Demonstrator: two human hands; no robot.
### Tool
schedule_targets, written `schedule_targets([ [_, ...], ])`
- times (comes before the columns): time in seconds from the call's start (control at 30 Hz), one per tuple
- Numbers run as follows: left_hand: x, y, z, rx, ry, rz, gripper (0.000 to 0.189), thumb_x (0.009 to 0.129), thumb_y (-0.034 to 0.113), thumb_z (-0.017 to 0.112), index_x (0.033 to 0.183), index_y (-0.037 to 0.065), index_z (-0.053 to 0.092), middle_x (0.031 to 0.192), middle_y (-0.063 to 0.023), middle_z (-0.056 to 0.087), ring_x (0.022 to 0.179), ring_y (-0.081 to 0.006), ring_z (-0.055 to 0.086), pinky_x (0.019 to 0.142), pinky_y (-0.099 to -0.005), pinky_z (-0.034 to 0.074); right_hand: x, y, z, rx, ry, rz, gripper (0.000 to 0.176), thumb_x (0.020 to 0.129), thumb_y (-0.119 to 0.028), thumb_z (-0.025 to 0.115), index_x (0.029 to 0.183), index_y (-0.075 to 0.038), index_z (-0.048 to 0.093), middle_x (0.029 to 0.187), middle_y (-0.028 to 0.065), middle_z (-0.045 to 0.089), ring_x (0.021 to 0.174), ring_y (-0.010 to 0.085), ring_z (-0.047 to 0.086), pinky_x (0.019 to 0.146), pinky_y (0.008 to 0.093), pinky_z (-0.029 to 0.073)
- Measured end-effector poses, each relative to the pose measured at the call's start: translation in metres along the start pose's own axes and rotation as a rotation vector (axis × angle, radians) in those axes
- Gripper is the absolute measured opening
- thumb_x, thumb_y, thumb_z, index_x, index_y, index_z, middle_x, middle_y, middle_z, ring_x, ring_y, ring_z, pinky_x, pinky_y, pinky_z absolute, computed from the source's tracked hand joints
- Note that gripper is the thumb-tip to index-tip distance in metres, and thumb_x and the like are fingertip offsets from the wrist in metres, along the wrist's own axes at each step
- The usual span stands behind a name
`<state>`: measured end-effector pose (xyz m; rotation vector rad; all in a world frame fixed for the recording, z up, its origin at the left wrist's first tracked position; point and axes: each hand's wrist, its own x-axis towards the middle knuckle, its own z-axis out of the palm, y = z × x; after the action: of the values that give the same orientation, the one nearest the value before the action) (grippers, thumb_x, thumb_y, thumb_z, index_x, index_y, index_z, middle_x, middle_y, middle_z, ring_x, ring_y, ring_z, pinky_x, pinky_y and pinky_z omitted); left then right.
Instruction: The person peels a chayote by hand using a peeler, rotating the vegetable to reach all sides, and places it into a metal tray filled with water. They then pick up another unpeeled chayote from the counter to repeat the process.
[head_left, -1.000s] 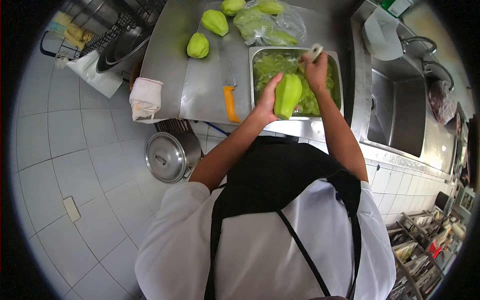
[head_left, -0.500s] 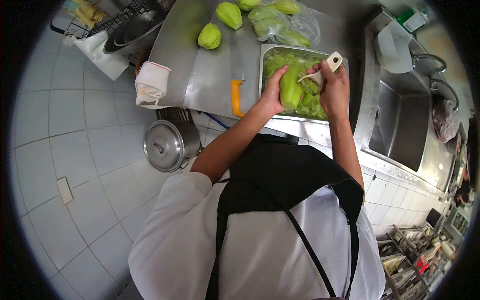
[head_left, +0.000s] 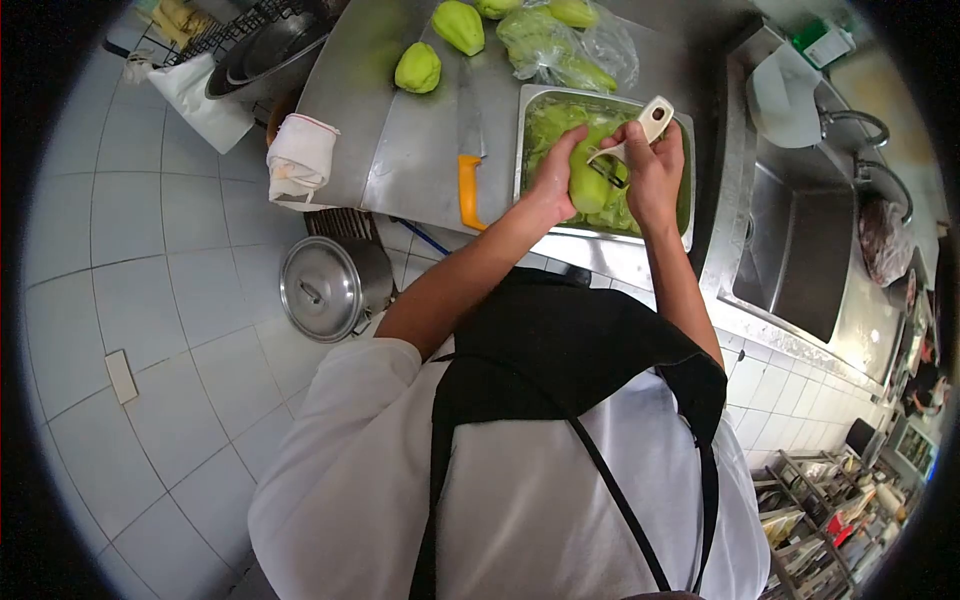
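My left hand (head_left: 553, 182) grips a pale green, partly peeled chayote (head_left: 584, 190) over a metal tray (head_left: 519, 150). A peeler with a white handle (head_left: 655, 118) is in my right hand (head_left: 654, 172), its blade against the chayote's upper right side. Green peelings (head_left: 548, 122) lie in the tray beneath both hands. To the left of the tray rests a knife with an orange handle (head_left: 468, 188), blade pointing away from me. Two whole chayotes, one nearer (head_left: 418, 68) and one farther (head_left: 458, 27), sit beyond the knife.
Behind the tray lies a clear plastic bag (head_left: 545, 48) with more chayotes. A folded white cloth (head_left: 302, 155) sits at the counter's left edge, above a lidded metal pot (head_left: 322, 290). The steel sink (head_left: 775, 255) is to the right, with a white plastic container (head_left: 785, 95) behind it.
The peeler has moved slightly left and down, bringing its blade onto the chayote. The chayote has turned a little and shifted right, with my left hand more around its side.
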<state>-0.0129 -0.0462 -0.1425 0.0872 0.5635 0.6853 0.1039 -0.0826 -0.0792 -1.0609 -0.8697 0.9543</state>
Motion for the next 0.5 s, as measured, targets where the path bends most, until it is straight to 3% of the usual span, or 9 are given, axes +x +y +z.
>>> schedule_targets([
  [0.1, -0.002, -0.006, -0.003, 0.034, 0.067, 0.033, 0.045, 0.093, 0.046, 0.055, 0.118, 0.008, 0.057, 0.104, -0.0119, 0.065, 0.087, -0.0277, 0.065, 0.074, -0.0452, 0.055, 0.009, 0.004, -0.004, -0.1, 0.015, -0.132, 0.022, 0.096, -0.005, 0.057, 0.112, -0.001, 0.042, 0.088, 0.0125, 0.064, 0.076, 0.0194, 0.067, 0.067, 0.0292, 0.054],
  [0.2, -0.01, -0.006, -0.006, 0.037, 0.075, 0.01, 0.047, 0.091, 0.045, 0.059, 0.117, 0.006, 0.057, 0.104, -0.0134, 0.064, 0.085, -0.0295, 0.065, 0.072, -0.0451, 0.055, 0.029, 0.009, -0.019, 0.001, 0.177, -0.161, 0.024, 0.096, -0.005, 0.058, 0.113, -0.002, 0.041, 0.09, 0.0137, 0.065, 0.076, 0.0197, 0.067, 0.069, 0.0291, 0.053],
  [0.23, -0.012, -0.004, -0.006, 0.043, 0.064, 0.012, 0.048, 0.091, 0.045, 0.059, 0.117, 0.005, 0.057, 0.103, -0.0138, 0.064, 0.085, -0.0301, 0.065, 0.072, -0.0451, 0.055, 0.032, 0.005, -0.022, 0.141, 0.252, -0.122, 0.022, 0.096, -0.005, 0.058, 0.112, -0.003, 0.043, 0.09, 0.0126, 0.066, 0.076, 0.0196, 0.066, 0.069, 0.0306, 0.053],
  [0.33, -0.016, 0.0, -0.015, 0.096, 0.064, 0.02, 0.05, 0.09, 0.046, 0.06, 0.117, 0.005, 0.057, 0.104, -0.0149, 0.064, 0.086, -0.0312, 0.065, 0.072, -0.0449, 0.056, 0.042, 0.036, -0.049, 0.188, 0.269, -0.048, 0.019, 0.094, -0.005, 0.061, 0.108, -0.002, 0.049, 0.089, 0.0104, 0.067, 0.078, 0.0192, 0.066, 0.07, 0.0307, 0.053],
  [0.37, -0.017, 0.001, -0.02, 0.105, 0.105, 0.014, 0.05, 0.09, 0.046, 0.06, 0.117, 0.004, 0.057, 0.104, -0.015, 0.064, 0.086, -0.0315, 0.065, 0.072, -0.0449, 0.056, 0.042, 0.071, -0.067, -0.187, 0.166, -0.055, 0.018, 0.091, -0.006, 0.064, 0.105, -0.001, 0.054, 0.091, 0.0093, 0.068, 0.079, 0.0187, 0.066, 0.071, 0.0302, 0.052],
  [0.4, -0.014, 0.002, -0.023, 0.115, 0.144, 0.017, 0.05, 0.09, 0.046, 0.06, 0.117, 0.004, 0.057, 0.104, -0.0151, 0.065, 0.086, -0.0317, 0.065, 0.072, -0.0449, 0.056, 0.035, 0.091, -0.073, -0.471, 0.174, 0.081, 0.02, 0.089, -0.007, 0.065, 0.105, 0.0, 0.056, 0.092, 0.0103, 0.069, 0.081, 0.0186, 0.066, 0.074, 0.0291, 0.052],
  [0.5, -0.016, 0.005, -0.03, 0.138, 0.161, 0.057, 0.051, 0.09, 0.047, 0.059, 0.118, 0.004, 0.058, 0.104, -0.0158, 0.065, 0.088, -0.0327, 0.066, 0.073, -0.0446, 0.056, 0.033, 0.119, -0.075, -0.239, 0.206, 0.138, 0.022, 0.09, -0.006, 0.064, 0.107, 0.003, 0.053, 0.094, 0.0137, 0.068, 0.082, 0.0209, 0.067, 0.074, 0.032, 0.053],
])
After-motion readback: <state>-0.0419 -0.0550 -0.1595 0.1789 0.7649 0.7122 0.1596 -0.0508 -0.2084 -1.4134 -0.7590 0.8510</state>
